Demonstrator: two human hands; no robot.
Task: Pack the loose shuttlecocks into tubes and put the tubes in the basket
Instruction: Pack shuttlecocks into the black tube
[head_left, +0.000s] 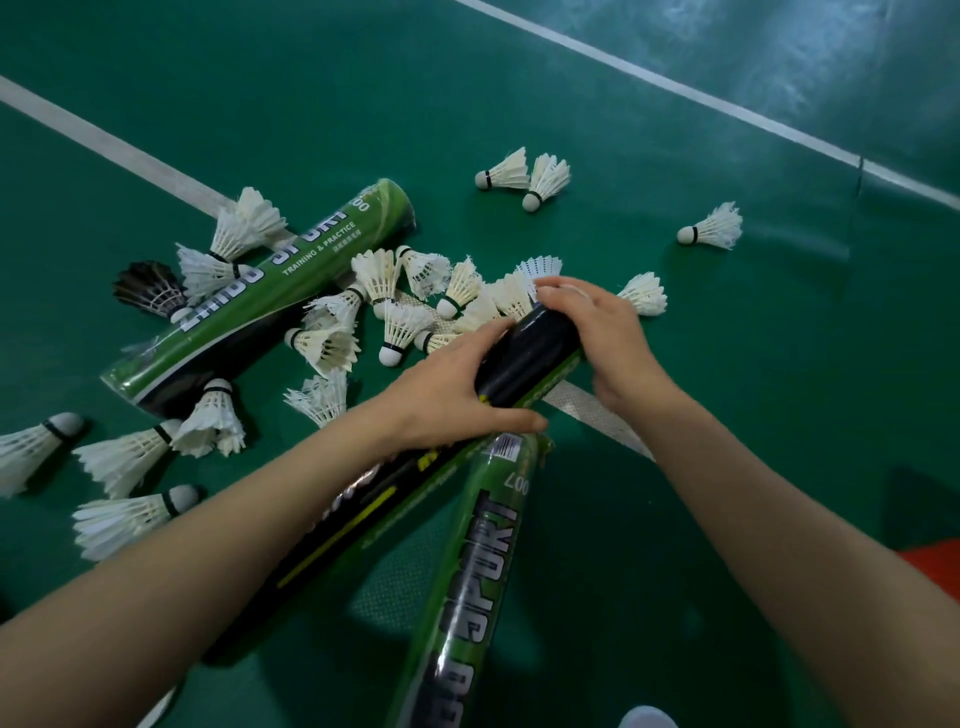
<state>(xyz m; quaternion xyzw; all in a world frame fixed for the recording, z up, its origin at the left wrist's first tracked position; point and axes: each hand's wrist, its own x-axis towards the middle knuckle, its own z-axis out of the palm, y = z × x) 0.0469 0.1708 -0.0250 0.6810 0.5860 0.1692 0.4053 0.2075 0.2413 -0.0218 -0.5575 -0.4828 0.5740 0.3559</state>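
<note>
Gripping a black-and-green held tube (524, 353) in both hands, a person works above a green court floor (753, 415). The tube's long axis runs on a slant from lower left, where it passes under the left forearm, up to the right and away from the camera; its far end points into a heap of loose shuttlecocks (400, 322).

The left hand (452, 395) wraps the tube partway along, fingers over the top and thumb stretched along the near side. The right hand (597, 338) is cupped over the far end, fingers curled across the mouth; something pale shows beneath the fingertips, too hidden to identify. Both forearms reach forward, bare.

A second tube (467, 571), green with "SPORT" lettering, lies between the arms, its far end touching or just under the held one. A third tube (291, 291) lies at the left, slanting the same way, with feathered birdies leaning on it and a black shuttlecock (148, 288) beside it. More white ones (124, 457) lie scattered at lower left, a pair (519, 176) and a single (714, 228) sit well apart beyond the heap. A white court line (104, 140) crosses under the pile.
</note>
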